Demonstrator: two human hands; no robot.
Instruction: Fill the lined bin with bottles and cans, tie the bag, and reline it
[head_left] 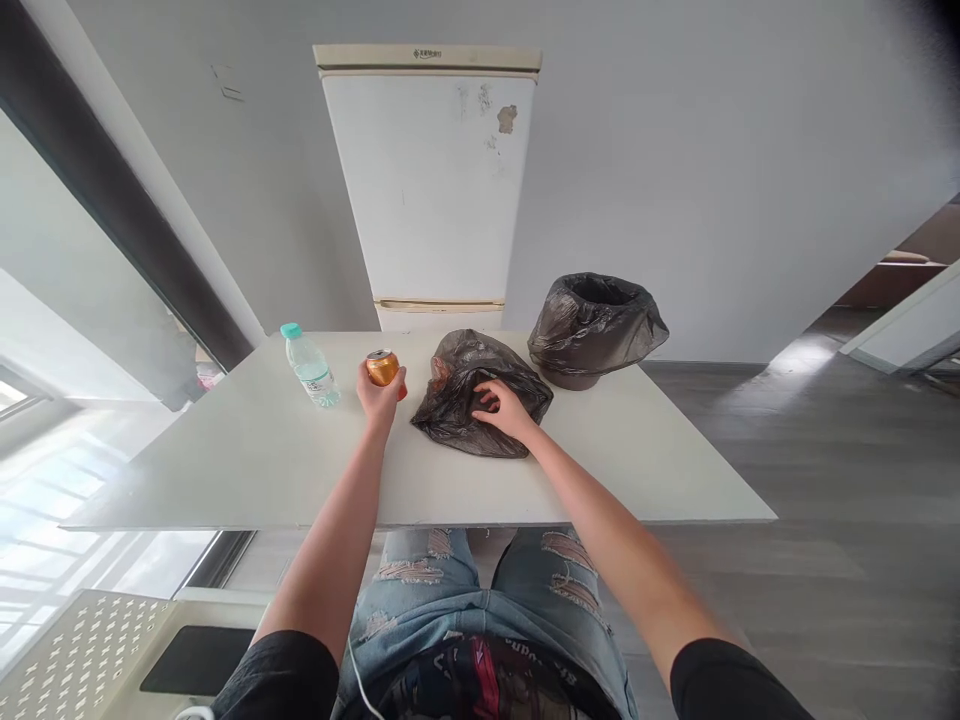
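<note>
An orange and gold drink can (383, 367) stands upright on the table, and my left hand (379, 395) is wrapped round it. To its right lies a crumpled black plastic bag (480, 425), with something reddish-orange showing through its left side. My right hand (504, 408) is over the bag's opening, fingers curled and apart, with nothing visible between them. Whether its fingertips touch the plastic I cannot tell. Left of the can is a clear plastic bottle (309, 368) with a green cap.
A bin lined with a black bag (592, 325) stands at the back right of the white table (247, 460). Behind the table is a white fridge (442, 190) against the grey wall. The table's front edge is close to my legs.
</note>
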